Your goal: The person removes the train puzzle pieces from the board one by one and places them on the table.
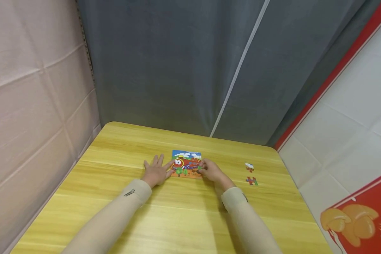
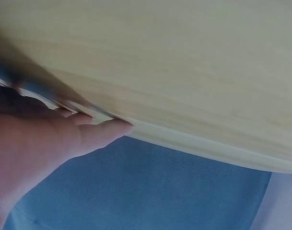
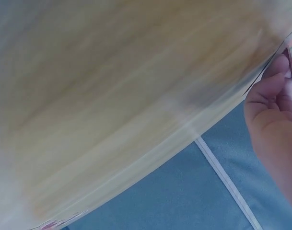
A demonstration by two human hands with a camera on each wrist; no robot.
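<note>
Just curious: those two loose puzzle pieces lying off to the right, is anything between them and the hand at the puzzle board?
Nothing visible. Bare table lies between the right hand, which touches the puzzle board, and the two loose pieces.

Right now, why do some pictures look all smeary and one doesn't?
Head view: sharp, evenly lit, both hands at the puzzle with soft shadows under the sleeves. Left wrist view: close and soft, the table hazy. Right wrist view: streaky blur across the wood, the puzzle's edge barely showing.
</note>
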